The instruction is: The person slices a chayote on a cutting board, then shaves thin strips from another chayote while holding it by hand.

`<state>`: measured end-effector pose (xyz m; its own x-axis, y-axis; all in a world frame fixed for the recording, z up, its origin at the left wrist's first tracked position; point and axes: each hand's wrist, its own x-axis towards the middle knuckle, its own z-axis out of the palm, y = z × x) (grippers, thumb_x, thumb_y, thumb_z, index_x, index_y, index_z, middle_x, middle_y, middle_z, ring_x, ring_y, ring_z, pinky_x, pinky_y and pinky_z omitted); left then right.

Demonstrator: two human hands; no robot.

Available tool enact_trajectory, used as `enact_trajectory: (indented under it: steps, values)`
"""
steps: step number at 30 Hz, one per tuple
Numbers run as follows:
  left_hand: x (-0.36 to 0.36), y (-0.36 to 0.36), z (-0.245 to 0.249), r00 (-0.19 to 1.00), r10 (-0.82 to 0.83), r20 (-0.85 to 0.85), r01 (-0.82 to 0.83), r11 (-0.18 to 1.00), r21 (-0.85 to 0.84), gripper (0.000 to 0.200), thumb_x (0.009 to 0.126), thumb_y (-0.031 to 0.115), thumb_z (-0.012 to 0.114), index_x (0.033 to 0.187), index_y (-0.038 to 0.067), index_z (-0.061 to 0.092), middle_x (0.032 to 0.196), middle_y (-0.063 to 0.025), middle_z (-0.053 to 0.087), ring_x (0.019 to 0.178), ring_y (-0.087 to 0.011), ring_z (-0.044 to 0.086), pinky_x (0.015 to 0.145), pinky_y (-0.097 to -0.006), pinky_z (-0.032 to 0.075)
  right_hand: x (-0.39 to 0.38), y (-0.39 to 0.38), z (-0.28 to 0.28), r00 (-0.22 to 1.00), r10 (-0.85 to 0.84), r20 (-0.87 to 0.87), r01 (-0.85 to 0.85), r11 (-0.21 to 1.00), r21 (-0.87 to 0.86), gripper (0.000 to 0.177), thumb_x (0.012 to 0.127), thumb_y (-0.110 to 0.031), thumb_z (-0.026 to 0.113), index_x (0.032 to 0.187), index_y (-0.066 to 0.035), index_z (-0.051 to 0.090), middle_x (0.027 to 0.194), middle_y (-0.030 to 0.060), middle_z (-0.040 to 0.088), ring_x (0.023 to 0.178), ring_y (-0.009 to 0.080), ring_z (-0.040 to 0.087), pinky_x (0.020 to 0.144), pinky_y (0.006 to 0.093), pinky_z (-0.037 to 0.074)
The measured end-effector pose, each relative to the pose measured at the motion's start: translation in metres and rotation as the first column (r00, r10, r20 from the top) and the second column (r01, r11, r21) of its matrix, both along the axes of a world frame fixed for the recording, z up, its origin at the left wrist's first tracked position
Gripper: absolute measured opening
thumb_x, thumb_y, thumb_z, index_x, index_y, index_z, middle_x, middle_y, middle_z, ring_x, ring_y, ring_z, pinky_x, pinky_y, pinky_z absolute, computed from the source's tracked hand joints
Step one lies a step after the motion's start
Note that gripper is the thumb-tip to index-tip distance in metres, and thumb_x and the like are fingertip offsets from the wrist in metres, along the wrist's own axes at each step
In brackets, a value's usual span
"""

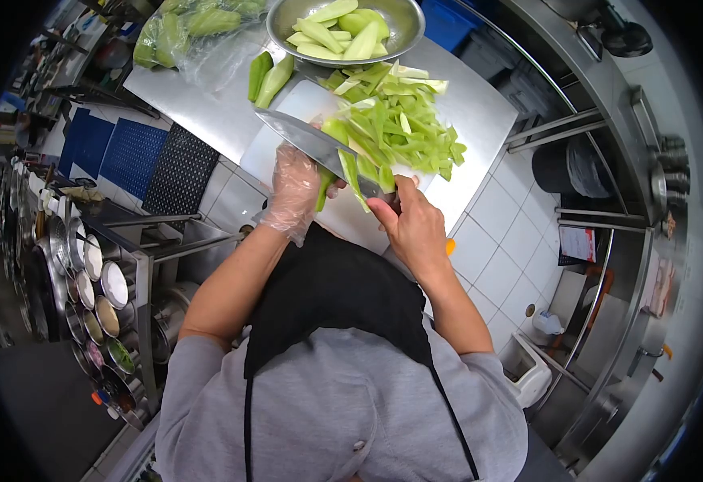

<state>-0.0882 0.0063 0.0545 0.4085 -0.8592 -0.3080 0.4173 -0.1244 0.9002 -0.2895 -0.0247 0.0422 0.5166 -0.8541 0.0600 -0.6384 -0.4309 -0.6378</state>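
My left hand [293,178], in a clear plastic glove, is closed around a long green vegetable [325,189], perhaps a gourd. My bare right hand [417,221] grips a large knife [297,135], whose broad blade slants across the vegetable with its tip to the upper left. Green strips of peel [351,175] lie against the blade near my right hand. Below them is a white cutting board [264,153]. A heap of pale green peelings [406,120] spreads over the board's far right side and onto the table. The knife's handle is mostly hidden by my fingers.
A metal bowl [276,30] of peeled pale pieces stands at the table's far edge. Two unpeeled green vegetables [275,80] and a plastic bag [176,42] of more lie left of it. The steel table [484,104] has containers of ingredients [114,284] off to its left.
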Motion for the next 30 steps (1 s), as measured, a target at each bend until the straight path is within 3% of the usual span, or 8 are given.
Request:
enact_trajectory:
  steps: [6, 12, 16, 20, 24, 25, 28, 30]
  values:
    - [-0.010, 0.004, -0.017, 1.000, 0.000, 0.020, 0.001, 0.997, -0.074, 0.037, 0.109, 0.040, 0.046, 0.106, 0.004, 0.053, 0.081, -0.0098, 0.064, 0.055, -0.0174, 0.062, 0.043, -0.0270, 0.043, 0.010, -0.005, 0.004, 0.999, -0.018, 0.045, 0.015, 0.998, 0.068, 0.056, 0.095, -0.056, 0.064, 0.105, -0.001, 0.055, 0.078, 0.0183, 0.071, 0.067, 0.0406, 0.070, 0.058, 0.0485, 0.055]
    - [-0.009, 0.009, -0.017, 0.982, -0.088, 0.165, 0.104, 0.990, -0.091, 0.039, 0.110, 0.041, 0.044, 0.107, 0.003, 0.054, 0.076, -0.0098, 0.064, 0.053, -0.0170, 0.062, 0.042, -0.0274, 0.044, 0.010, -0.006, 0.010, 0.995, -0.016, 0.099, -0.003, 0.982, 0.190, 0.049, 0.098, -0.050, 0.064, 0.102, -0.001, 0.056, 0.078, 0.0192, 0.072, 0.073, 0.0436, 0.070, 0.064, 0.0508, 0.055]
    - [-0.006, 0.004, -0.019, 0.982, -0.044, 0.184, 0.063, 0.993, -0.099, 0.041, 0.110, 0.041, 0.044, 0.103, 0.003, 0.057, 0.073, -0.0092, 0.064, 0.052, -0.0165, 0.063, 0.041, -0.0272, 0.044, 0.000, -0.004, 0.009, 0.993, -0.017, 0.115, -0.011, 0.971, 0.238, 0.046, 0.100, -0.046, 0.063, 0.104, -0.001, 0.057, 0.079, 0.0208, 0.072, 0.074, 0.0463, 0.069, 0.066, 0.0499, 0.055]
    - [0.003, 0.005, -0.013, 0.966, -0.180, 0.185, 0.197, 0.977, -0.081, 0.042, 0.109, 0.042, 0.046, 0.099, 0.004, 0.058, 0.071, -0.0093, 0.063, 0.052, -0.0164, 0.062, 0.041, -0.0269, 0.045, -0.007, -0.008, 0.007, 0.982, -0.041, 0.184, -0.040, 0.910, 0.413, 0.047, 0.102, -0.046, 0.061, 0.105, 0.000, 0.060, 0.074, 0.0189, 0.069, 0.069, 0.0372, 0.071, 0.062, 0.0435, 0.054]
    - [-0.007, 0.004, -0.003, 0.962, -0.268, 0.048, 0.270, 0.962, -0.047, 0.044, 0.109, 0.045, 0.047, 0.100, 0.003, 0.058, 0.070, -0.0094, 0.063, 0.051, -0.0169, 0.062, 0.041, -0.0276, 0.045, -0.004, -0.025, 0.017, 0.959, -0.177, 0.221, -0.029, 0.716, 0.697, 0.051, 0.104, -0.050, 0.054, 0.103, 0.000, 0.063, 0.070, 0.0100, 0.062, 0.063, 0.0206, 0.068, 0.054, 0.0334, 0.048]
    - [-0.006, 0.004, -0.006, 0.961, -0.273, 0.041, 0.275, 0.961, -0.032, 0.052, 0.107, 0.053, 0.045, 0.108, 0.003, 0.058, 0.072, -0.0095, 0.061, 0.051, -0.0181, 0.061, 0.042, -0.0300, 0.045, -0.005, -0.029, 0.019, 0.956, -0.202, 0.212, -0.030, 0.651, 0.758, 0.053, 0.105, -0.051, 0.053, 0.102, 0.000, 0.064, 0.069, 0.0075, 0.060, 0.062, 0.0161, 0.066, 0.052, 0.0309, 0.046]
    - [-0.002, -0.001, 0.000, 0.933, -0.202, -0.297, 0.206, 0.978, -0.016, 0.059, 0.106, 0.059, 0.043, 0.117, 0.002, 0.057, 0.069, -0.0099, 0.059, 0.050, -0.0183, 0.056, 0.046, -0.0290, 0.044, -0.012, -0.032, 0.012, 0.965, -0.200, 0.168, -0.004, 0.631, 0.775, 0.054, 0.106, -0.052, 0.049, 0.101, -0.002, 0.065, 0.069, 0.0036, 0.056, 0.059, 0.0112, 0.057, 0.049, 0.0276, 0.041]
    - [0.004, -0.008, -0.002, 0.951, -0.148, -0.272, 0.130, 0.988, -0.083, 0.060, 0.105, 0.060, 0.044, 0.122, 0.004, 0.056, 0.073, -0.0095, 0.059, 0.058, -0.0178, 0.057, 0.053, -0.0299, 0.046, -0.014, -0.030, 0.011, 0.967, -0.183, 0.175, -0.005, 0.678, 0.735, 0.055, 0.108, -0.052, 0.044, 0.109, -0.001, 0.065, 0.065, 0.0011, 0.050, 0.051, 0.0086, 0.047, 0.046, 0.0252, 0.037]
